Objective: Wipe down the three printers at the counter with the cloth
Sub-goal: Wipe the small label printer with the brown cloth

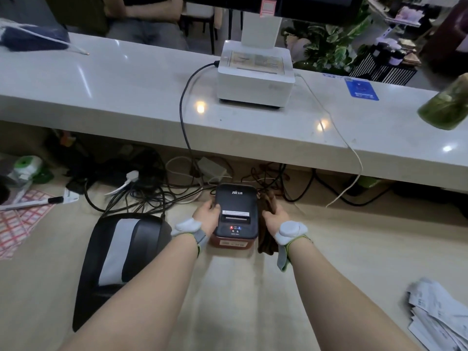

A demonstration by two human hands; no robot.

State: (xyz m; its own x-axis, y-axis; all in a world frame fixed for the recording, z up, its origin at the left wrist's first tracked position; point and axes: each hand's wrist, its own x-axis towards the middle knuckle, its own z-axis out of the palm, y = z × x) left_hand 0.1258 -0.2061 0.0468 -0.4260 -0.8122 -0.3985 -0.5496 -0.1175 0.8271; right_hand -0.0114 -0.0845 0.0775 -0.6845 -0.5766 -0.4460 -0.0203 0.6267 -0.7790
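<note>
A small black label printer (236, 211) with a red base stands on the lower desk, its red and blue lights lit. My left hand (207, 216) grips its left side. My right hand (274, 216) holds a brown cloth (268, 243) against its right side; the cloth hangs down beside the printer. A larger black printer (121, 254) with a grey panel sits to the left on the same desk. A white printer (255, 74) stands on the raised white counter (126, 92) behind.
A tangle of cables and a power strip (162, 178) lies under the counter behind the small printer. Label sheets and a marker (33, 202) are at the left, a receipt pile (438, 315) at the right. A green jar (445, 105) stands on the counter; a seated person is beyond.
</note>
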